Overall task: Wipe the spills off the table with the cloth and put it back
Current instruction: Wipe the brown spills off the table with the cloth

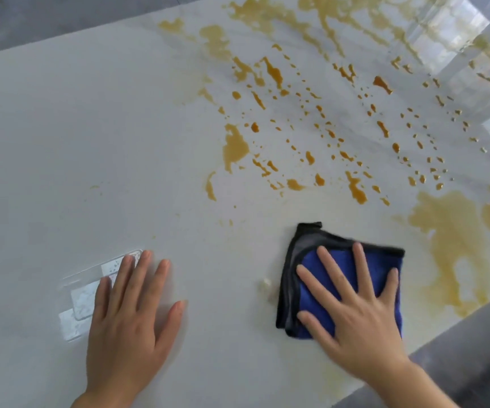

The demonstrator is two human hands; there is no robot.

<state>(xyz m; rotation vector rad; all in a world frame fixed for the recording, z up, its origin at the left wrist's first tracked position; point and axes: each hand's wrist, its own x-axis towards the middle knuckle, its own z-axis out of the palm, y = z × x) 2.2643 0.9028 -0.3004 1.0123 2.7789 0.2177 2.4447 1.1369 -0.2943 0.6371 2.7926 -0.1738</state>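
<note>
A folded cloth point(302, 257), blue with a dark grey edge, lies flat on the white table point(90, 142) near its front edge. My right hand point(352, 307) presses down on the cloth with its fingers spread and straight. My left hand point(129, 313) rests flat on the bare tabletop to the left, fingers straight, holding nothing. Orange-brown spills point(296, 113) cover the far and right parts of the table as drops, streaks and puddles. A paler smeared patch point(450, 237) lies just right of the cloth.
The table's front right edge point(432, 340) runs diagonally close to my right hand, with grey floor beyond it. Bright window reflections point(444, 33) shine on the far right of the tabletop. A smaller reflection point(84, 295) lies beside my left hand.
</note>
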